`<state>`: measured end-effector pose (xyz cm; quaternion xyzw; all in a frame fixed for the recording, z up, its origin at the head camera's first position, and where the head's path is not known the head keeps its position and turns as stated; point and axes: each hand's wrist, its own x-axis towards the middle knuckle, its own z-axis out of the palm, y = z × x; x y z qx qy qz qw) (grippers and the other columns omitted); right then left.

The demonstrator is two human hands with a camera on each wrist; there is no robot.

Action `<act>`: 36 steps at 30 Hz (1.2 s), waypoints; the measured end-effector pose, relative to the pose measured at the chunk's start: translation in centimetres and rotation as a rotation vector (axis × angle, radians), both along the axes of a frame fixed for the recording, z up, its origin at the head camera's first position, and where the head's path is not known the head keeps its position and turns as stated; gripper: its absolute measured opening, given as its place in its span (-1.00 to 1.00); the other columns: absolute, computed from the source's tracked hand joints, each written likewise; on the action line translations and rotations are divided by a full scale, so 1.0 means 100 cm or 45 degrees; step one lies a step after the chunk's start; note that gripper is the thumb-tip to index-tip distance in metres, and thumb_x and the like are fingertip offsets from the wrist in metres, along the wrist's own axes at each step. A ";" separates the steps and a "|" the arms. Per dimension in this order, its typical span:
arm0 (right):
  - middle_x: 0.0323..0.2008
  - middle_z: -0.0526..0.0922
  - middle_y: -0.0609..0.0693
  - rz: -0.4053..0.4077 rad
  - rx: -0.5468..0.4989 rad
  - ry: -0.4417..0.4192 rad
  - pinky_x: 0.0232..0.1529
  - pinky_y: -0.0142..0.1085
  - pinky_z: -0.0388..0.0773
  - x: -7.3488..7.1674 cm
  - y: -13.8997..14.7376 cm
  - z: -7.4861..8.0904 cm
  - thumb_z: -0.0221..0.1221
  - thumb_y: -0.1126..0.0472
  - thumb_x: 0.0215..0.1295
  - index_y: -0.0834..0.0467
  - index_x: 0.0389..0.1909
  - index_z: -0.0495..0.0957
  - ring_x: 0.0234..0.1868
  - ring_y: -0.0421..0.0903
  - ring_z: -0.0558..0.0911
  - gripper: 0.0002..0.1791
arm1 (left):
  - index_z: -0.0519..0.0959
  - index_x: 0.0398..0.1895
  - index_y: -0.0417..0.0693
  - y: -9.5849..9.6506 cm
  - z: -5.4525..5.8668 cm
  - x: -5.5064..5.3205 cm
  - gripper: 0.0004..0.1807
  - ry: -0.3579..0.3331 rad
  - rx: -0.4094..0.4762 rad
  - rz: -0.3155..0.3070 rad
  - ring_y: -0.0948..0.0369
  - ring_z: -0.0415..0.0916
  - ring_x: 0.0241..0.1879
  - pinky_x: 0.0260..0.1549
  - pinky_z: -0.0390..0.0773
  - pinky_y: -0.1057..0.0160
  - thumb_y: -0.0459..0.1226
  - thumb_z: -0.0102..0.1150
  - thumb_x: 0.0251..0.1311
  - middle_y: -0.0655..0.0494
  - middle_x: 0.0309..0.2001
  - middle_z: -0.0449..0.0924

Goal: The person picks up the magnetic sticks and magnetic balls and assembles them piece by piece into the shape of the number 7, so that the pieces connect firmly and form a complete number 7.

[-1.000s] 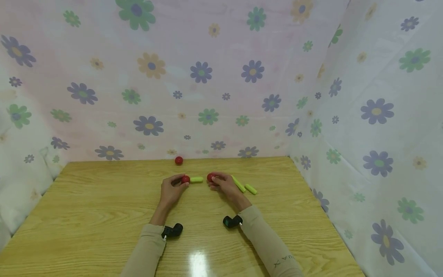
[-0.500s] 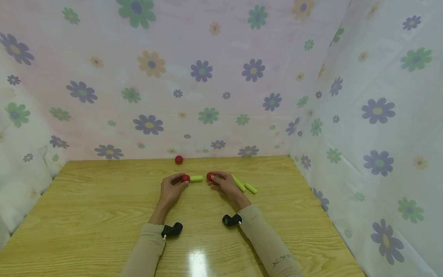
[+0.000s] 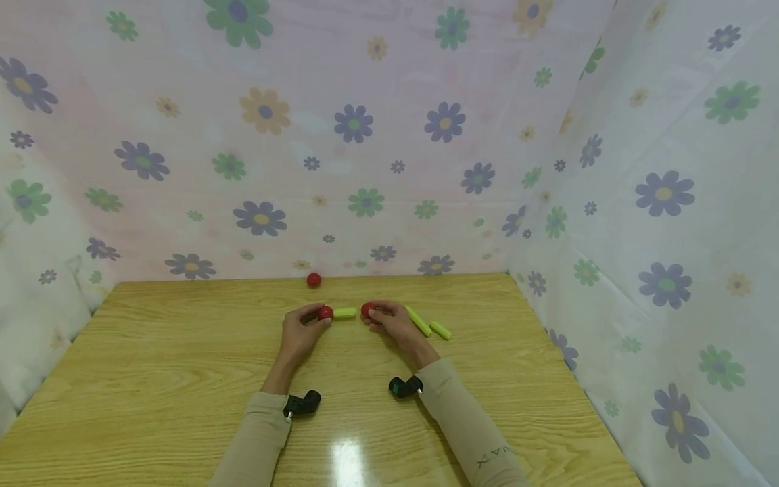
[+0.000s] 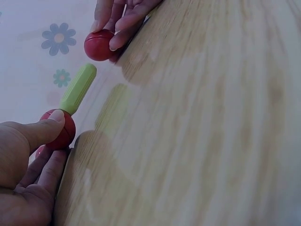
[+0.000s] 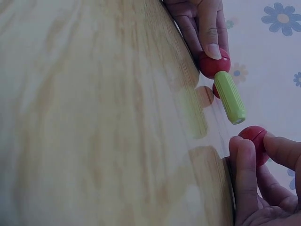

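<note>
Between thumb and fingers, my left hand [image 3: 299, 333] pinches a red ball [image 4: 65, 130]. A short yellow-green ribbed rod [image 5: 229, 98] sticks out from that ball toward the right, its free end bare. My right hand [image 3: 398, 326] holds a second red ball [image 5: 254, 141] by thumb and fingertips. This ball faces the rod's free end, with a small gap between them. Both hands are low over the wooden table [image 3: 182, 358], and the rod's reflection shows on it in the wrist views.
Another red ball [image 3: 314, 280] lies near the table's back edge. A longer yellow-green rod [image 3: 418, 321] and a shorter rod [image 3: 441, 330] lie right of my right hand. Flower-patterned cloth [image 3: 365, 169] rises behind the table and along its sides.
My right hand with its ball has shifted very slightly left, closer to the rod's end. My left hand keeps its grip, and the loose pieces have not moved.
</note>
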<state>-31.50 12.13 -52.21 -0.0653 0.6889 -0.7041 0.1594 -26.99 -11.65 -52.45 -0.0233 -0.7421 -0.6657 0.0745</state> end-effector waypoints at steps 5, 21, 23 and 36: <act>0.07 0.65 0.30 -0.007 0.036 0.002 -0.15 -0.45 0.69 0.001 -0.002 0.001 0.12 0.30 0.53 0.33 0.36 0.44 -0.18 -0.21 0.72 -0.56 | 0.49 0.18 -0.60 0.002 0.025 0.016 -0.55 0.022 0.000 -0.029 -0.33 0.49 0.20 -0.04 0.61 0.49 -0.56 0.28 0.24 -0.55 0.16 0.51; 0.18 0.59 0.26 -0.032 0.104 -0.017 -0.11 -0.43 0.69 0.003 -0.005 0.005 0.10 0.28 0.55 0.29 0.38 0.43 -0.12 -0.18 0.71 -0.55 | 0.56 0.19 -0.45 0.000 -0.009 -0.006 -0.55 0.015 0.012 0.020 -0.21 0.54 0.21 -0.05 0.58 0.56 -0.49 0.35 0.23 -0.43 0.17 0.55; 0.18 0.59 0.26 -0.030 0.110 -0.005 -0.12 -0.44 0.69 0.003 -0.005 0.005 0.10 0.28 0.55 0.29 0.38 0.43 -0.12 -0.19 0.71 -0.55 | 0.57 0.18 -0.44 -0.001 -0.009 -0.006 -0.56 0.013 0.011 0.026 -0.21 0.55 0.20 -0.06 0.58 0.56 -0.50 0.35 0.23 -0.43 0.16 0.56; 0.18 0.59 0.28 -0.037 0.126 -0.009 -0.16 -0.47 0.67 0.002 -0.007 0.005 0.11 0.29 0.54 0.28 0.38 0.43 -0.14 -0.20 0.71 -0.55 | 0.56 0.19 -0.44 0.000 -0.009 -0.007 -0.55 -0.026 0.016 0.029 -0.18 0.54 0.22 -0.05 0.60 0.54 -0.51 0.33 0.23 -0.40 0.18 0.55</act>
